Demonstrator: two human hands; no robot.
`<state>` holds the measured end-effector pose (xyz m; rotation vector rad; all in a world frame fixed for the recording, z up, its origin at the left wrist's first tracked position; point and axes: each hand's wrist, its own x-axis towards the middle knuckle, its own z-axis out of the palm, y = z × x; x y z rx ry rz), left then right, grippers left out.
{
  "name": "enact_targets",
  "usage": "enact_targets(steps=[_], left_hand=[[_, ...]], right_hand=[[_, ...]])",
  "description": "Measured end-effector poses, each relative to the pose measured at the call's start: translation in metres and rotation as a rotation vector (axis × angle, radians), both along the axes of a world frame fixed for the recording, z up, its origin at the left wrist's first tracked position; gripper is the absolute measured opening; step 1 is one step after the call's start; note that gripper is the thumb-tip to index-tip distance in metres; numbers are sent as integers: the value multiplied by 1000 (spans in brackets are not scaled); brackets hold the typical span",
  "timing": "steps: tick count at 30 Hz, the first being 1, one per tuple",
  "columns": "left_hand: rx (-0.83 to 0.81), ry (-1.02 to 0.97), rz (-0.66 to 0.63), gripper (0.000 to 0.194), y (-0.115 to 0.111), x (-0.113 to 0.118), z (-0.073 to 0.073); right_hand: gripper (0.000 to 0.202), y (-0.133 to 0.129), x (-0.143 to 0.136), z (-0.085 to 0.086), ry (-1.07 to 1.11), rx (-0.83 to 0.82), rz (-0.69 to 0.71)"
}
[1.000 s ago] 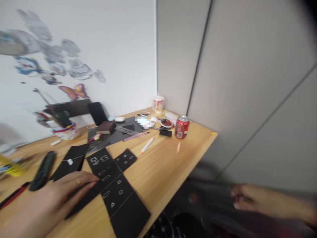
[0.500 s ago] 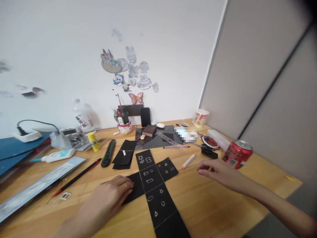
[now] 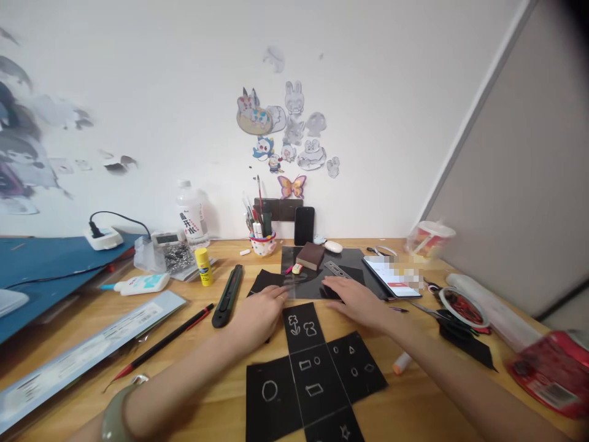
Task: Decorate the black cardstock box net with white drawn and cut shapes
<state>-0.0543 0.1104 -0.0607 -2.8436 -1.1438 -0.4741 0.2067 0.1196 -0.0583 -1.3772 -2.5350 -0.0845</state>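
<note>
My left hand (image 3: 260,312) reaches over the small black paper pieces (image 3: 264,281), its fingers stretched out flat and covering part of them. My right hand (image 3: 356,299) has its fingers extended onto the dark sheet (image 3: 299,294), at the near end of the metal stencil ruler (image 3: 335,269). It partly hides the ruler and a purple pencil (image 3: 399,309). Below both hands lies a cross-shaped black paper (image 3: 317,376), its squares marked with white outlines of flowers, rectangles, circles and other shapes. The lower end runs out of view. An orange-tipped marker (image 3: 402,363) lies partly under my right forearm.
On the left lie a green cutter (image 3: 227,298), glue stick (image 3: 203,267), glue bottle (image 3: 143,283) and black-red brush (image 3: 161,337). Behind stand a pen cup (image 3: 262,244) and phone (image 3: 304,226). A lit phone (image 3: 391,276), scissors (image 3: 442,316) and red can (image 3: 550,374) are right.
My left hand has left the cross-shaped paper's side square and moved forward to the small black pieces. My right hand has moved forward and left to the ruler. The view has turned left.
</note>
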Motion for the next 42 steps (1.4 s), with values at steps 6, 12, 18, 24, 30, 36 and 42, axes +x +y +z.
enact_targets(steps=[6,12,18,24,30,36,42], left_hand=[[-15,37,29,30,32,-4,-17],[-8,84,48,32,35,-6,-18],[10,91,50,31,33,3,-14],[16,89,55,29,37,12,-13],[18,94,35,29,39,12,-12],[12,118,32,27,44,10,-13],[11,132,0,23,43,8,-13]], right_hand=[[23,13,-4,-12,-158,74,84],[29,7,-6,-10,-274,115,142],[24,12,-5,-12,-257,179,43],[27,30,-16,-11,-150,222,-44],[48,56,-40,-14,-137,252,-57],[37,66,-58,-20,-183,219,63],[40,68,-36,-24,-200,195,28]])
